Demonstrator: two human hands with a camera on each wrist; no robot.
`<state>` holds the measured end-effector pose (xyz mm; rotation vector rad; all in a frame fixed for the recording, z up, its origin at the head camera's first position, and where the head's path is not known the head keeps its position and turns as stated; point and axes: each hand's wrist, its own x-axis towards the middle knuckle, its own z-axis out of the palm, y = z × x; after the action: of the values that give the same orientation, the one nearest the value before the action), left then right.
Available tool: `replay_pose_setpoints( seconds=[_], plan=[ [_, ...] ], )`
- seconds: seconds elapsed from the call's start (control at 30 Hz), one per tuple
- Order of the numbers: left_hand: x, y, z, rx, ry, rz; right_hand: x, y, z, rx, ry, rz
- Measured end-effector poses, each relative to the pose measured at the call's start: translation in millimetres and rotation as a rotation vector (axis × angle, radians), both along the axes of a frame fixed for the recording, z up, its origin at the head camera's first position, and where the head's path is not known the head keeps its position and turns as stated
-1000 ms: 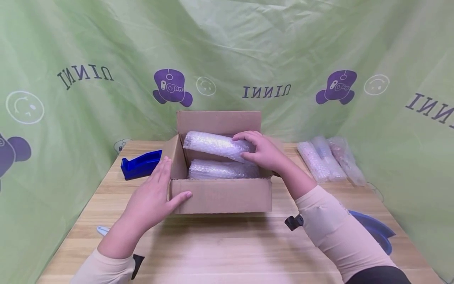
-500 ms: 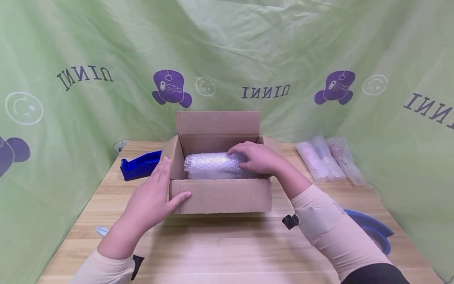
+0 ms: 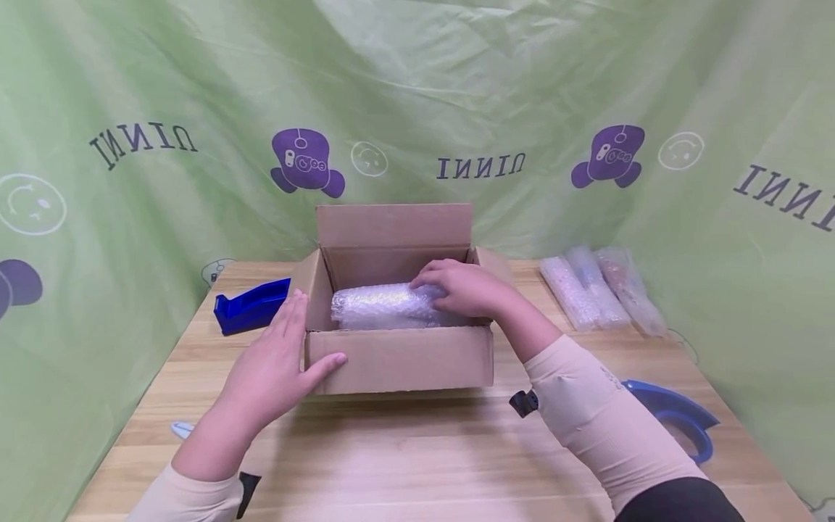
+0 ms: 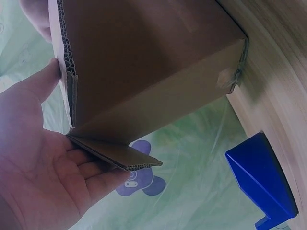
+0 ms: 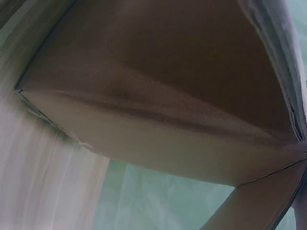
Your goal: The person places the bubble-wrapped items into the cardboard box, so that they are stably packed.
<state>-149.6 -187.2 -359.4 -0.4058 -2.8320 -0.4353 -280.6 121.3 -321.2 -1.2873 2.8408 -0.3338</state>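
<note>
A cardboard box (image 3: 401,361) with raised flaps stands in the middle of the wooden table. My left hand (image 3: 264,380) rests at its front left corner, thumb on the front panel and straight fingers along the left side flap (image 4: 117,153). Inside the box lies a bubble-wrapped roll (image 3: 368,303), placed crosswise. My right hand (image 3: 466,290) reaches in over the right side and grips the roll near its right end, thumb in front and fingers over the top. In the right wrist view the box's outer wall (image 5: 144,129) hides that hand's fingers and the roll.
A blue tape dispenser (image 3: 251,306) stands left of the box. Several bubble-wrapped packages (image 3: 590,290) lie at the back right. Beside my right forearm is a blue curved object (image 3: 678,417). A slim pale object (image 3: 181,429) lies by my left wrist. A green printed curtain (image 3: 404,87) surrounds the table.
My right hand has lowered the bubble-wrapped roll from a tilted position at the box's top down into it, over another wrapped roll. My left hand has stayed at the corner. The view has shifted slightly.
</note>
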Motion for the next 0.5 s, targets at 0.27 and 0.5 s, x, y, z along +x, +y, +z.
replay_pose_setpoints(
  seconds=[0.27, 0.5],
  plan=[
    [1.2, -1.1, -0.5, -0.002, 0.007, 0.0, 0.2, -2.0, -0.7, 0.034, -0.003, 0.009],
    [-0.2, -1.3, -0.2, -0.003, 0.004, -0.004, 2.8, -0.8, 2.4, 0.007, 0.0, 0.006]
  ],
)
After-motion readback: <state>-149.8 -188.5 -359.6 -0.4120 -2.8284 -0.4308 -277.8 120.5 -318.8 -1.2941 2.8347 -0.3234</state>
